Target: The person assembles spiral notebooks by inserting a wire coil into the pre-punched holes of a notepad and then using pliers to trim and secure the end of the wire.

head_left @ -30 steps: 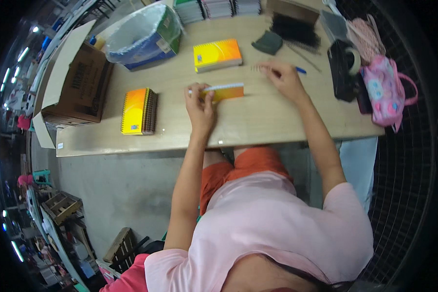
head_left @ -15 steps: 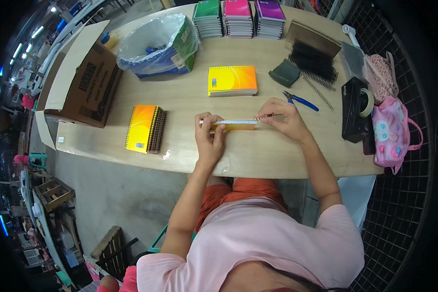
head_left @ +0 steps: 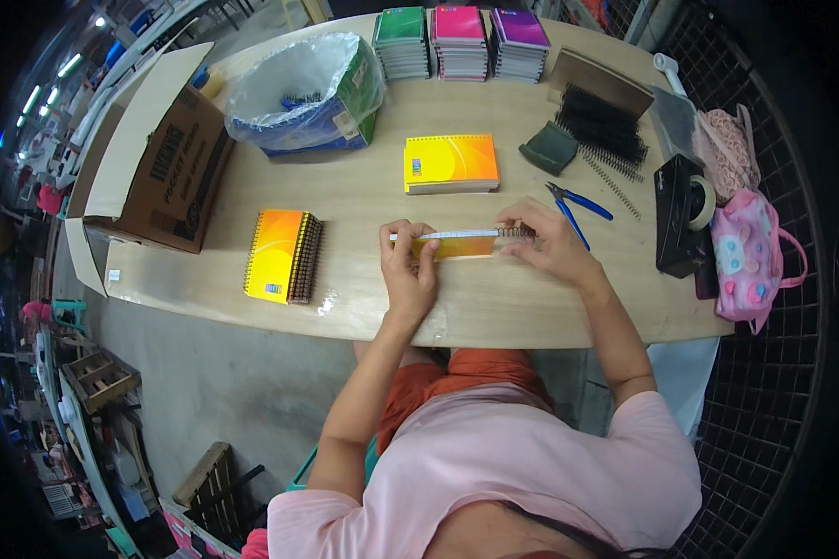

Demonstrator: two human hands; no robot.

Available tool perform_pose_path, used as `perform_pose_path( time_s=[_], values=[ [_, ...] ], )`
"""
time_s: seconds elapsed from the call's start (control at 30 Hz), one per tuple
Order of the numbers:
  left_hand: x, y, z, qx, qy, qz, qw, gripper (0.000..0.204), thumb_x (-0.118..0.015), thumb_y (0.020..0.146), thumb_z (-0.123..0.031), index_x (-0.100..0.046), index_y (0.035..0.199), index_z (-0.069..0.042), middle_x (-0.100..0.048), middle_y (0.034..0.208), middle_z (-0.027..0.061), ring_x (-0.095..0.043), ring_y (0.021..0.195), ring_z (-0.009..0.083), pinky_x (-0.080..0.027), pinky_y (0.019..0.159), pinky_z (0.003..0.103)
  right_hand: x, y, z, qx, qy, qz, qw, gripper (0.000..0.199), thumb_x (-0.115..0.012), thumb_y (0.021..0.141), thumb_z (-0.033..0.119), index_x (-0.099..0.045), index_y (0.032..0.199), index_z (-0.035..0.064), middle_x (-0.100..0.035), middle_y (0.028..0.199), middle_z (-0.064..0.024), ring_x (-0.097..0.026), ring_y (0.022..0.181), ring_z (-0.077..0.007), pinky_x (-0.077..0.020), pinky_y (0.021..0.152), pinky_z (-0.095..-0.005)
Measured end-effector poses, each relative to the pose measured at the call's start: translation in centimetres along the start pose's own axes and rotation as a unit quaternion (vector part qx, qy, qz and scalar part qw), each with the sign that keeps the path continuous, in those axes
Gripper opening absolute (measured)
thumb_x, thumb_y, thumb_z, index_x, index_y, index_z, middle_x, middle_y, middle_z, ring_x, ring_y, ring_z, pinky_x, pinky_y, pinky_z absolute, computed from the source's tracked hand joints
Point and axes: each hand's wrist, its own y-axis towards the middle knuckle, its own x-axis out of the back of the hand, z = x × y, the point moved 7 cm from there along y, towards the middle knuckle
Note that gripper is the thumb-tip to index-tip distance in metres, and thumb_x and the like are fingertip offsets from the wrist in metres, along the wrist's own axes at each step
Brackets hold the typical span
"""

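A small yellow-orange notebook [head_left: 464,247] is held on edge above the table, its punched edge upward. My left hand [head_left: 410,265] closes round its left end, thumb on the cover. At the other end my right hand [head_left: 552,244] pinches a dark spiral wire coil [head_left: 515,232] between thumb and fingers, in line with the punched edge. How far the coil runs into the holes is too small to tell. Beyond my hands lies a stack of yellow notebooks [head_left: 451,165]. To the left is a stack of spiral-bound yellow notebooks [head_left: 280,255]. Blue-handled cutters [head_left: 583,203] lie by my right hand.
Black spiral coils [head_left: 601,130] lie at the back right beside a dark green block [head_left: 548,149]. A tape dispenser [head_left: 678,214] and pink pouch [head_left: 753,261] stand at the right edge. Green, pink and purple notebook stacks [head_left: 460,47], a plastic-lined box [head_left: 312,135] and a carton [head_left: 172,168] stand farther back.
My right hand has turned, and more of the coil now shows between its fingers, against the notebook's right end. The notebook stays in my left hand. The view has shifted slightly.
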Motion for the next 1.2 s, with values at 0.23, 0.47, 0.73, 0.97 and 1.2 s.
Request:
perform_pose_path(
  time_s=[0.23, 0.47, 0.73, 0.97, 1.2],
  values=[
    [0.1, -0.3, -0.2, -0.008, 0.009, 0.006, 1.000, 0.012, -0.068, 0.086, 0.000, -0.063, 0.097, 0.001, -0.051, 0.102, 0.0151, -0.054, 0.096, 0.0300, -0.050, 0.080, 0.036, -0.7, -0.4, 0.7, 0.032, -0.081, -0.036, 0.996, 0.022, -0.073, 0.085, 0.016, -0.067, 0.102, 0.0027, -0.064, 0.092, -0.0117, -0.067, 0.087, -0.0323, -0.0533, 0.073, -0.0392],
    [0.2, -0.4, -0.5, -0.014, 0.006, 0.011, 1.000, 0.013, -0.068, 0.086, 0.003, -0.063, 0.098, 0.000, -0.051, 0.102, 0.0159, -0.055, 0.096, 0.0301, -0.051, 0.076, 0.037, -1.6, -0.2, 1.6, 0.065, -0.144, -0.038, 0.987, 0.020, -0.073, 0.084, 0.017, -0.068, 0.100, 0.0054, -0.065, 0.090, -0.0100, -0.064, 0.087, -0.0297, -0.0516, 0.072, -0.0390],
    [0.1, -0.5, -0.5, 0.000, -0.005, 0.014, 1.000, 0.014, -0.068, 0.085, 0.002, -0.063, 0.098, 0.000, -0.052, 0.103, 0.0158, -0.056, 0.096, 0.0309, -0.051, 0.074, 0.037, -1.6, -0.4, 1.8, 0.052, -0.194, -0.055, 0.978, 0.021, -0.074, 0.083, 0.015, -0.067, 0.098, 0.0032, -0.064, 0.089, -0.0103, -0.059, 0.089, -0.0304, -0.0486, 0.078, -0.0387],
    [-0.1, -0.6, -0.4, -0.030, 0.001, 0.008, 1.000, 0.015, -0.069, 0.085, 0.001, -0.063, 0.099, 0.000, -0.052, 0.102, 0.0158, -0.055, 0.098, 0.0323, -0.049, 0.080, 0.039, 6.2, 3.9, -5.3, -0.068, -0.366, -0.142, 0.917, 0.049, -0.078, 0.078, 0.035, -0.069, 0.120, 0.0099, -0.055, 0.134, -0.0191, -0.044, 0.130, -0.0379, -0.0367, 0.111, -0.0437],
    [0.4, -0.4, -0.9, -0.039, -0.005, 0.021, 0.999, 0.032, -0.082, 0.074, -0.007, -0.060, 0.097, -0.001, -0.053, 0.100, 0.0141, -0.052, 0.099, 0.0307, -0.048, 0.081, 0.039, 6.8, 6.4, -8.4, -0.117, -0.505, 0.006, 0.855, 0.055, -0.080, 0.075, 0.044, -0.071, 0.123, 0.0201, -0.052, 0.137, -0.0222, -0.045, 0.132, -0.0399, -0.0338, 0.113, -0.0475]
  ],
)
